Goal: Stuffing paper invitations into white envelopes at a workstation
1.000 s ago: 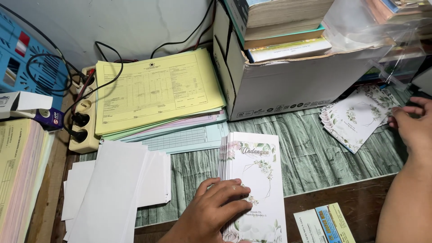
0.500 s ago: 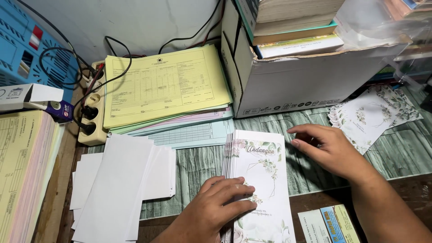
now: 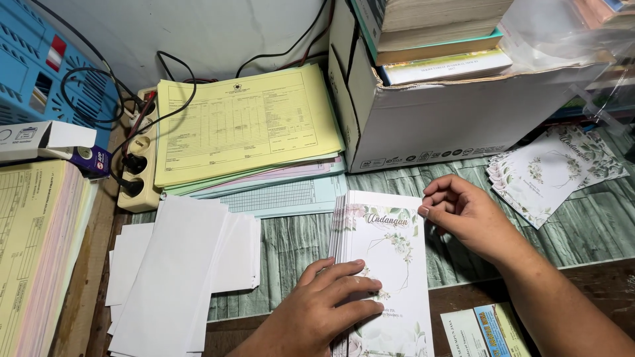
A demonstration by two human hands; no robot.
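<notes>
Since the earlier frame, the right hand (image 3: 466, 215) has drawn in to the top right corner of the stack of floral cards (image 3: 387, 264), its curled fingers touching that corner without gripping anything. Left hand (image 3: 327, 301) lies flat and open on the stack's lower half, pressing it down near the front edge of the desk (image 3: 291, 244). Loose floral cards (image 3: 552, 172) are fanned near the right edge, white paper slips (image 3: 178, 271) lie toward the left, and yellow forms (image 3: 245, 122) rest at the back beside a white cardboard box (image 3: 436, 119).
</notes>
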